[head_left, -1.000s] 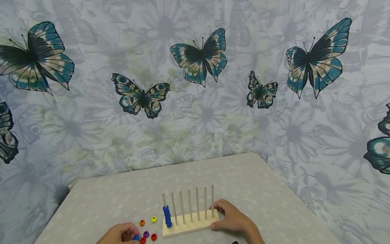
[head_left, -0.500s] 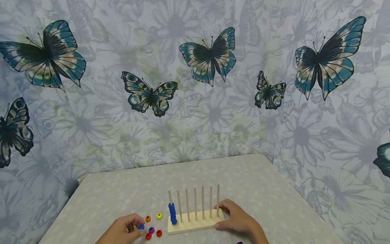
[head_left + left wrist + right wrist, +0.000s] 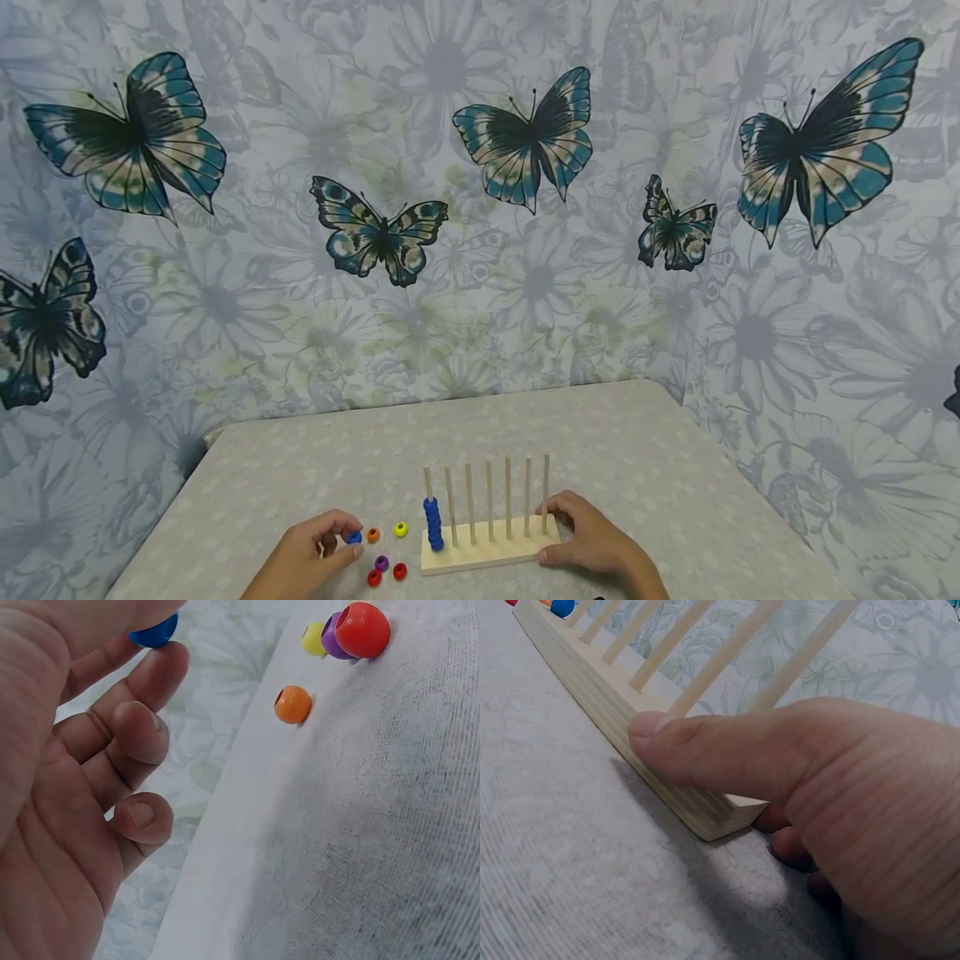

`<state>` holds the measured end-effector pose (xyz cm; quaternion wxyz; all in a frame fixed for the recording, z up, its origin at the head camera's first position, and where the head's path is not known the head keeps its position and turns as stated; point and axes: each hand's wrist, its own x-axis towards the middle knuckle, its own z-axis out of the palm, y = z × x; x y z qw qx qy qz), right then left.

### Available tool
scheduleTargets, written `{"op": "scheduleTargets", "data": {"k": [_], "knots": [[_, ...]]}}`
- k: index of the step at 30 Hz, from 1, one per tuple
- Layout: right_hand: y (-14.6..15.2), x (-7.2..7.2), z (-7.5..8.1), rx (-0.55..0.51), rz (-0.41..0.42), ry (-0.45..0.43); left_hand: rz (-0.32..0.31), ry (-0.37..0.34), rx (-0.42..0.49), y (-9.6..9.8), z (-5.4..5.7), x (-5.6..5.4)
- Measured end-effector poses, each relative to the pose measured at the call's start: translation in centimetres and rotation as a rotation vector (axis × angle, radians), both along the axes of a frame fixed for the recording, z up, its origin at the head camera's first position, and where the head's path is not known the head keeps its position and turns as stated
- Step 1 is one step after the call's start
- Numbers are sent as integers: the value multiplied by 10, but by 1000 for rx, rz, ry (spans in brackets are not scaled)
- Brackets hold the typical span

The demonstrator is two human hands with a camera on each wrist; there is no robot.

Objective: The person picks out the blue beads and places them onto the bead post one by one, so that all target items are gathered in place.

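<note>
My left hand [image 3: 311,550] pinches a blue bead [image 3: 155,632] between thumb and fingertips, raised above the cloth in the left wrist view. My right hand [image 3: 588,537] grips the right end of a wooden peg rack [image 3: 487,554], thumb [image 3: 705,746] along the front edge and fingers behind. Several upright pegs stand in a row on this base. A stack of blue beads [image 3: 433,525] fills most of the leftmost peg; the other pegs are bare. Close to my left hand lie an orange bead [image 3: 373,535], a yellow bead [image 3: 401,529], a purple bead [image 3: 382,563] and two red beads [image 3: 400,571].
A pale patterned cloth covers the table [image 3: 360,450], which reaches back to a wall [image 3: 525,333] papered with flowers and butterflies. A small dark object [image 3: 598,597] shows at the bottom edge, left of the right forearm.
My left hand has picked the blue bead up from beside the red and purple beads and moved it away, toward the orange one. The right hand keeps its grip; the head view has shifted slightly.
</note>
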<state>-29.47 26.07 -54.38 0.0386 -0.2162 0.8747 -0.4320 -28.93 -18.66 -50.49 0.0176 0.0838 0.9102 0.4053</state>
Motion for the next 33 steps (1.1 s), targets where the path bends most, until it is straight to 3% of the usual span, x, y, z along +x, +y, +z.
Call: {"op": "scheduleTargets", "data": {"k": [12, 21, 30, 33], "knots": [[0, -2, -2, -21, 4, -17, 139, 124, 45, 14, 11, 6], [-1, -2, -4, -24, 13, -13, 121, 268, 24, 21, 19, 11], [-2, -1, -4, -14, 4, -7, 53, 469, 15, 25, 29, 10], [-1, -1, -4, -12, 2, -13, 41, 500, 23, 27, 31, 11]]}}
